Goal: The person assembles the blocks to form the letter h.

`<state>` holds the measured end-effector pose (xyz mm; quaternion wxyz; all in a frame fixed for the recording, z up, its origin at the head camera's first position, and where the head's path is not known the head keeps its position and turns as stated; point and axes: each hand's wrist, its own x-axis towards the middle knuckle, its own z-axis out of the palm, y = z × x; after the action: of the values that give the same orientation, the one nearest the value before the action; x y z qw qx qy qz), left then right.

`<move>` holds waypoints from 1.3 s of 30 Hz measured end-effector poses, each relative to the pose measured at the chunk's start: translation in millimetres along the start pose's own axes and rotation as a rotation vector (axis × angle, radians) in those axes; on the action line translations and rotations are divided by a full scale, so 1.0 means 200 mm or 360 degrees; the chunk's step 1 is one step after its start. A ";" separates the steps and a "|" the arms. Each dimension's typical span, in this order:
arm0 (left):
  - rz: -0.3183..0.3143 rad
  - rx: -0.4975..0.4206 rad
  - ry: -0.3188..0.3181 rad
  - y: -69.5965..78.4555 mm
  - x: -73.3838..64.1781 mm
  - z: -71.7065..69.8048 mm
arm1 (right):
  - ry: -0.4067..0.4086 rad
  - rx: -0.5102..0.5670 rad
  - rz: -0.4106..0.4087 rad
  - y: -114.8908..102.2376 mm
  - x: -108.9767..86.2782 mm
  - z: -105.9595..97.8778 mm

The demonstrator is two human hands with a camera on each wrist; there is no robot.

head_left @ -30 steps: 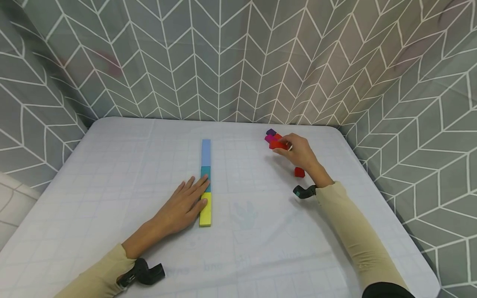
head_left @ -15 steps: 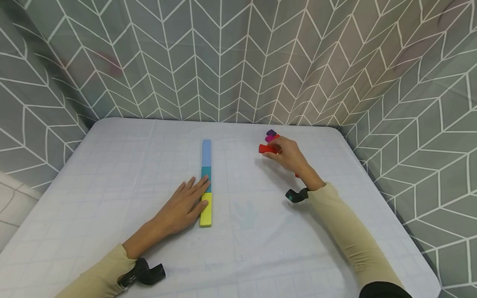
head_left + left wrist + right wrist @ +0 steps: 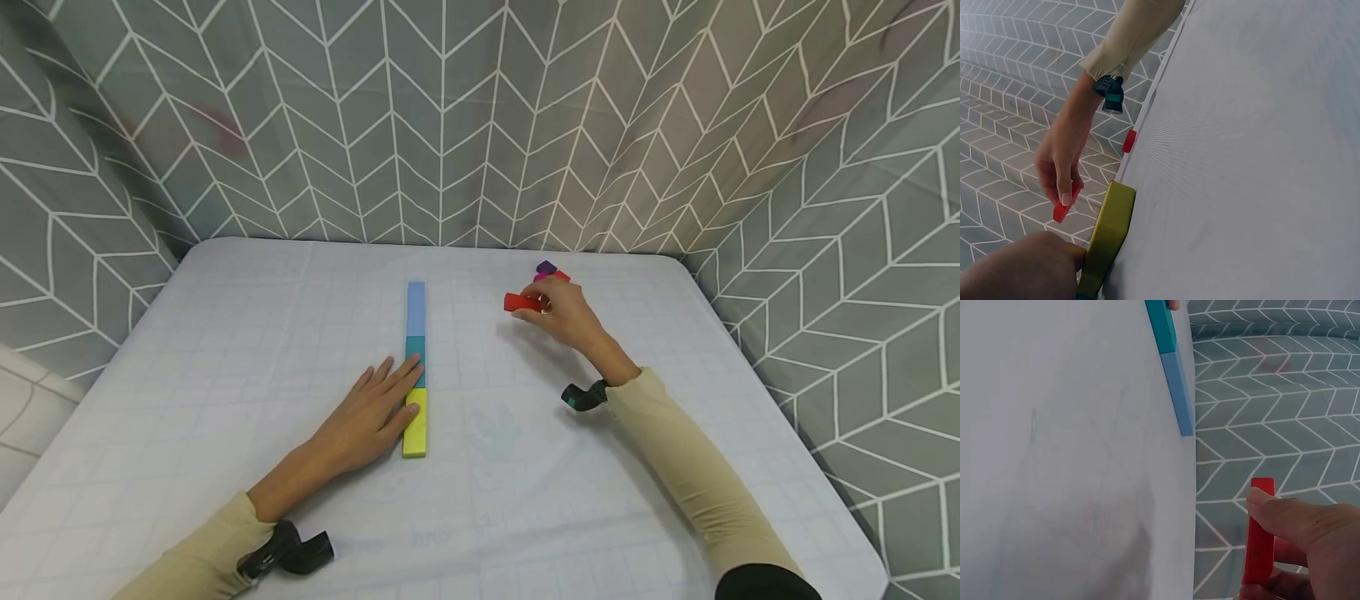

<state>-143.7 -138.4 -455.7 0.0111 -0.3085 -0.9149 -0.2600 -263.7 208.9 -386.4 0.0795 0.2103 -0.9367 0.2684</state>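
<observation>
Three blocks lie end to end in a line on the white table: a light blue block (image 3: 416,308), a teal block (image 3: 415,346) and a yellow block (image 3: 415,437). My left hand (image 3: 360,425) rests on this line with fingers extended, touching the teal and yellow blocks. Held above the table, a red block (image 3: 521,302) is pinched between the thumb and fingers of my right hand (image 3: 566,315). The right wrist view shows the thumb on one face of the red block (image 3: 1261,544). Partly hidden behind the right hand are a purple block (image 3: 546,267) and a magenta block (image 3: 540,277).
Another red piece (image 3: 562,276) lies by the purple and magenta blocks. A separate red block (image 3: 1129,141) appears near the right forearm in the left wrist view. A patterned curtain (image 3: 480,125) borders the white table (image 3: 225,333) at the back and sides.
My right hand has moved left with the red block, away from the purple and magenta blocks and toward the line. The left hand has stayed in place.
</observation>
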 end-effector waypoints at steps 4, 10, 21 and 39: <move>0.0000 0.0006 0.0000 0.00 0.00 0.00 | -0.0005 0.0003 -0.0045 -0.01 0.00 0.02; -0.0006 0.0018 -0.0006 0.01 0.00 0.00 | -0.0048 0.0004 -0.0049 -0.06 0.01 0.05; -0.0007 0.0020 -0.0011 0.00 0.00 0.00 | -0.0112 -0.0026 -0.0028 -0.12 0.02 0.11; -0.0008 0.0020 -0.0005 0.00 0.00 0.00 | -0.0202 -0.0030 -0.0016 -0.19 0.03 0.20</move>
<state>-143.8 -137.7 -454.7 0.0109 -0.3065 -0.9174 -0.2537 -253.7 155.3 -400.6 0.0231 0.2308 -0.9413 0.2454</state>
